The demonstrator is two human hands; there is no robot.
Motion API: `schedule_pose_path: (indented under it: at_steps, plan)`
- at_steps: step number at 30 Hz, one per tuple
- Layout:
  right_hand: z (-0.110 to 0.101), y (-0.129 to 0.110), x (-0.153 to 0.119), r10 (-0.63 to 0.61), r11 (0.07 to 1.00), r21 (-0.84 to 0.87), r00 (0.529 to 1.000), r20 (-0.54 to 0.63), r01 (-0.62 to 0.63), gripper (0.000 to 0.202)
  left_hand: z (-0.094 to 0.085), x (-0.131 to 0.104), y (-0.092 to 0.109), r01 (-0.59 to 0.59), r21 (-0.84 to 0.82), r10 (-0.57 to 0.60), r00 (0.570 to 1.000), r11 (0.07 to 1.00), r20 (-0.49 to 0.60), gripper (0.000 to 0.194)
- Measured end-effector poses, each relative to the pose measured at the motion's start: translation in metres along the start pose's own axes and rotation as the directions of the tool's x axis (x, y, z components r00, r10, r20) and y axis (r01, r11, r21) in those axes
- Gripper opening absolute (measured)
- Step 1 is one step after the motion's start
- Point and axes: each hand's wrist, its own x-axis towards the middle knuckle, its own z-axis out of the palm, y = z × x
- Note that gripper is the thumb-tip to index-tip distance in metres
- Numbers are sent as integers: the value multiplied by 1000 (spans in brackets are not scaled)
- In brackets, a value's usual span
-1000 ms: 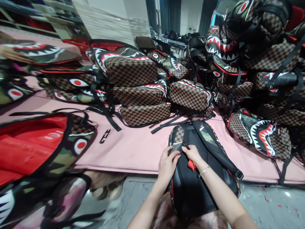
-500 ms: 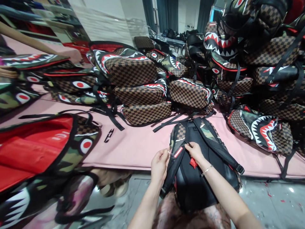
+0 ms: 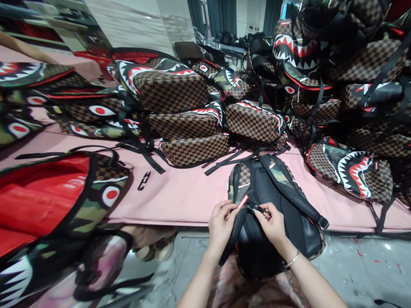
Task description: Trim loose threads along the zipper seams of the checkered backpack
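Observation:
A black backpack (image 3: 257, 248) with camouflage and brown check trim lies strap side up at the table's front edge, partly over my lap. My left hand (image 3: 221, 220) is closed in a pinch at the small red-and-white label (image 3: 243, 201) on its left shoulder strap. Between the fingers of my right hand (image 3: 272, 224) is a slim black two-pronged tool that looks like thread snips (image 3: 257, 208). The tips point left, close to the label and my left fingertips. Whether they touch the strap is hard to see.
Checked backpacks (image 3: 192, 149) are stacked along the back of the pink-covered table (image 3: 180, 196), with a taller pile at right. An open backpack with red lining (image 3: 41, 192) is at left. A small black object (image 3: 144, 181) lies on the cover. Another person's arm (image 3: 25, 49) shows far left.
My left hand has shifted right and up onto the label. The right hand has moved lower and turned, so the black tool now points left. The red piece by my right hand is out of sight.

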Motion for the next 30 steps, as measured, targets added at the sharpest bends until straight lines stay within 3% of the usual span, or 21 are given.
schedule_pose_path:
  at_steps: [5, 12, 30]
  plan:
    - [2, 4, -8, -168, 970, -176, 986, 23, 169, 17, 1, 4, 5, -27, -15, 26, 997, 1000, -78, 18]
    - [6, -1, -11, -298, 903, -312, 954, 42, 296, 21, 6, 7, 6, -4, -81, -5, 994, 997, -109, 18]
    - [5, -3, -9, -371, 763, -522, 920, 128, 380, 32, 15, 0, 17, -80, -30, 76, 991, 996, -114, 15]
